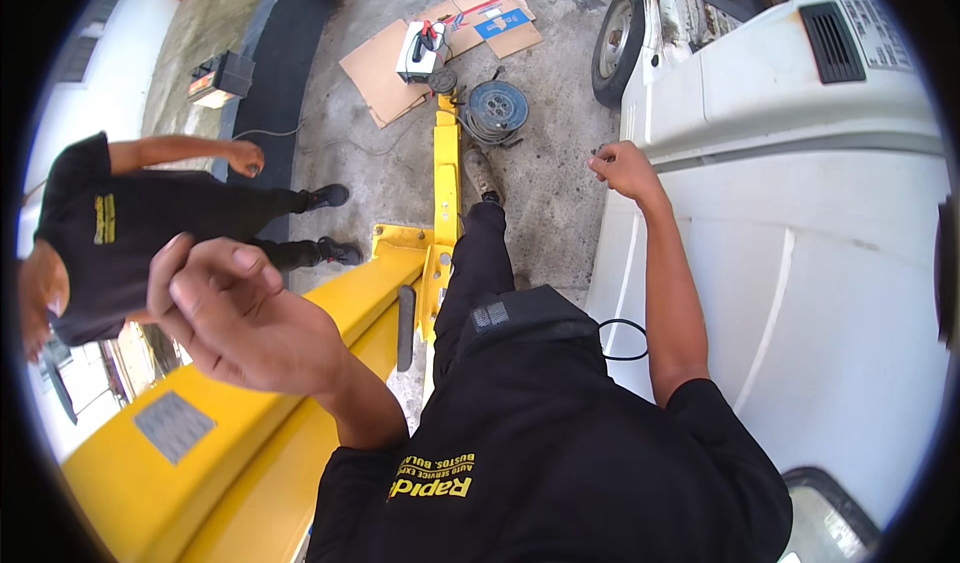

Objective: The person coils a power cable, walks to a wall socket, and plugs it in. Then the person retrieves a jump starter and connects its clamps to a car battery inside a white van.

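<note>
My left hand is raised in front of the yellow steel post, with its fingers loosely bent, a little apart, and nothing seen in them. My right hand hangs beside the white vehicle's body, its fingertips drawn together. A small dark speck shows at those fingertips, too small to name. Neither hand visibly grips the post or the vehicle. Below me, a yellow lift arm runs forward along the floor, with my shoe beside it.
Another person in black stands at the left, one arm stretched forward. Ahead lie flattened cardboard, a white box-shaped device with red and black clamps, and a blue cable reel. A car battery and a vehicle wheel flank them.
</note>
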Tool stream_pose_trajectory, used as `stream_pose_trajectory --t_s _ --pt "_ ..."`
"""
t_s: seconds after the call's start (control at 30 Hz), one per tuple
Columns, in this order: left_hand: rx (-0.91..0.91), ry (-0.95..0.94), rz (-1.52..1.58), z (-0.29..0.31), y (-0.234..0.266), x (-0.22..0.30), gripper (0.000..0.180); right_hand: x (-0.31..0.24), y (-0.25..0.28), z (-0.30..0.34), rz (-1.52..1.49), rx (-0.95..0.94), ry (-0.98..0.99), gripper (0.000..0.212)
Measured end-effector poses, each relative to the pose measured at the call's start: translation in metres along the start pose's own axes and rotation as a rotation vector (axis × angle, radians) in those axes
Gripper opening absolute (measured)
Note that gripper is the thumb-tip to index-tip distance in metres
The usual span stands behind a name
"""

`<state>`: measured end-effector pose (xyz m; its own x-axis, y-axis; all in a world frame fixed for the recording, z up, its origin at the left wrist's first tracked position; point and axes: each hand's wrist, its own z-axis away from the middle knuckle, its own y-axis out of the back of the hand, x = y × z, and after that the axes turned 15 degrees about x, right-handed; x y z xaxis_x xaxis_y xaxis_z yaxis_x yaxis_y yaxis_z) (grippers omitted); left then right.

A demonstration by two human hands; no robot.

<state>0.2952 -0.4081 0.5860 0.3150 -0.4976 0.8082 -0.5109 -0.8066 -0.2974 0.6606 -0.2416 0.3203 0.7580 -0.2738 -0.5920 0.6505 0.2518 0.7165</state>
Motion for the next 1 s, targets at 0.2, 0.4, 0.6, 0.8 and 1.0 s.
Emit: stream_pose_trajectory --t_s 0.2,0.4,0.6,0.8,1.0 --pt "-0.424 0.501 -0.518 -0.022 -0.068 -0.272 0.021 0.008 -0.048 -0.162 0.383 -0.091 0.031 0.034" --pt "-0.658 0.950 -0.708 0.040 -0.066 -0.516 0.030 0.002 -0.098 -0.302 0.545 -0.074 -0.079 0.035" --pt "-0.560 1.060 -0.843 0.100 -0.063 -0.677 0.035 0.034 -0.194 -0.480 0.649 -0.058 0.074 0.036" --pt "0.040 1.861 -0.738 0.264 -0.045 -0.775 0.028 0.061 -0.354 -0.669 0.756 -0.180 0.275 0.037" --pt "0.079 2.096 -0.731 0.438 -0.022 -0.852 0.025 0.066 -0.496 -0.747 0.800 -0.248 0.541 0.034"
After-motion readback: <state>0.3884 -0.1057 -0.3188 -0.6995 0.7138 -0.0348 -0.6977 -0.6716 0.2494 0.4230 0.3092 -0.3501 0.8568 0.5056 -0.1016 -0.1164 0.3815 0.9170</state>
